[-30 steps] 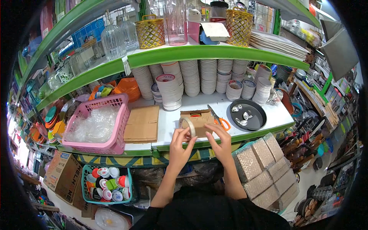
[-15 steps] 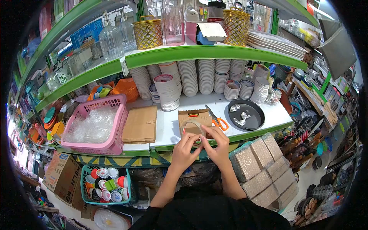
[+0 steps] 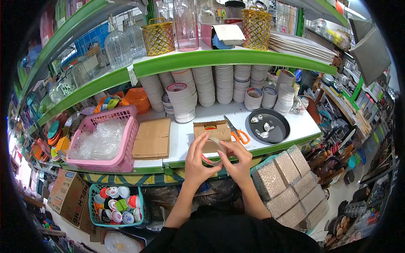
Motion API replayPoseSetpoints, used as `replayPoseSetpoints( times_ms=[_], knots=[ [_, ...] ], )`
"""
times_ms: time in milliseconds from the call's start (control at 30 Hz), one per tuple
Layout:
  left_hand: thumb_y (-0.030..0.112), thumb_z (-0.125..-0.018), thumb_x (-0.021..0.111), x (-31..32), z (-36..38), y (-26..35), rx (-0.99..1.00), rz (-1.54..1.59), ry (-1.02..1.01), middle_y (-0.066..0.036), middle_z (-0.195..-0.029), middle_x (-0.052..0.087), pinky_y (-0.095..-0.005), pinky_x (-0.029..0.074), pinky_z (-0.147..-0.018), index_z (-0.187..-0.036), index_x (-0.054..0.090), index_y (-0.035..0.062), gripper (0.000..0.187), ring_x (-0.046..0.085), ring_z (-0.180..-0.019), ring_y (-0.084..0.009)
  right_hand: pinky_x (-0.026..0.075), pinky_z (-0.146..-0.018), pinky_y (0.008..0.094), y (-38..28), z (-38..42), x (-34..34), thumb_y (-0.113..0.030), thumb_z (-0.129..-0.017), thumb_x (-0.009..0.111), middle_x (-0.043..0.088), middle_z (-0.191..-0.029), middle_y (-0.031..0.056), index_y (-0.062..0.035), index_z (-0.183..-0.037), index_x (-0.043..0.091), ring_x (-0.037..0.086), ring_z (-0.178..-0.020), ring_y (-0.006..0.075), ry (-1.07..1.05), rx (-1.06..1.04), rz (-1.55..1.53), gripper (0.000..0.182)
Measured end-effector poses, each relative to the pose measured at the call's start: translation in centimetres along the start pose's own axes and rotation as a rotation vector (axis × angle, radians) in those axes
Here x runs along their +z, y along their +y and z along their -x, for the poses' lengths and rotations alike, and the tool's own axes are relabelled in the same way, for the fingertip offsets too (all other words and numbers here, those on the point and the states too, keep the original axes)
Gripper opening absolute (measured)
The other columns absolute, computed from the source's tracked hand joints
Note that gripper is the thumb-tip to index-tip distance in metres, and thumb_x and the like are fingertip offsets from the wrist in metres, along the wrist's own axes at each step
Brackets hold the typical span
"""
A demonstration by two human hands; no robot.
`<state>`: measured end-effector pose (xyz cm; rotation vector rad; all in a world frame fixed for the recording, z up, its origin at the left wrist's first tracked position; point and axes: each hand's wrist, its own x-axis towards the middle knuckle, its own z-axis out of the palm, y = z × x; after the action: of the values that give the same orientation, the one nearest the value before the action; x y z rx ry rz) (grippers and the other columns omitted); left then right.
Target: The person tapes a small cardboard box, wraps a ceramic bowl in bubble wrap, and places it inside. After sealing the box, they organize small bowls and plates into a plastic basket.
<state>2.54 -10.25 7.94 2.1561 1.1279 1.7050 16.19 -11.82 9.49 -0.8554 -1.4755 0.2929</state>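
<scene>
Shop shelves full of white bowls stand behind the tabletop (image 3: 185, 135). Just in front of the small cardboard box (image 3: 211, 130), left hand (image 3: 197, 162) and right hand (image 3: 238, 162) both grip the tape roll (image 3: 213, 148). Better to turn it slowly, feeling for the tape's end.

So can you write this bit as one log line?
left hand: on tape roll | right hand: on tape roll | behind: box, scissors
</scene>
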Motion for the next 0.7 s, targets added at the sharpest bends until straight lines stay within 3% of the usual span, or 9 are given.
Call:
replayPoseSetpoints(
  times_ms=[500, 700],
  knots=[
    [0.016, -0.053, 0.082, -0.3, 0.0, 0.3, 0.072, -0.036, -0.09, -0.012, -0.127, 0.05, -0.0405, 0.044, -0.094, -0.126, 0.05, 0.0043, 0.081, 0.051, -0.116, -0.0305, 0.046, -0.049, 0.0201, 1.9, 0.8, 0.8, -0.001, -0.073, 0.074, 0.06, -0.066, 0.0036, 0.0022, -0.082, 0.061, 0.055, -0.055, 0.0061, 0.162, 0.055, -0.062, 0.016],
    [0.013, -0.048, 0.082, -0.6, -0.1, 0.5, 0.125, -0.065, -0.108, -0.013, -0.126, 0.052, -0.0404, 0.046, -0.093, -0.124, 0.051, 0.0032, 0.083, 0.053, -0.113, -0.0317, 0.045, -0.053, 0.0178, 1.6, 1.0, 0.5, 0.004, -0.074, 0.072, 0.059, -0.068, 0.0021, 0.0041, -0.08, 0.058, 0.054, -0.06, 0.0038, 0.136, 0.008, -0.015, 0.015]
  ],
)
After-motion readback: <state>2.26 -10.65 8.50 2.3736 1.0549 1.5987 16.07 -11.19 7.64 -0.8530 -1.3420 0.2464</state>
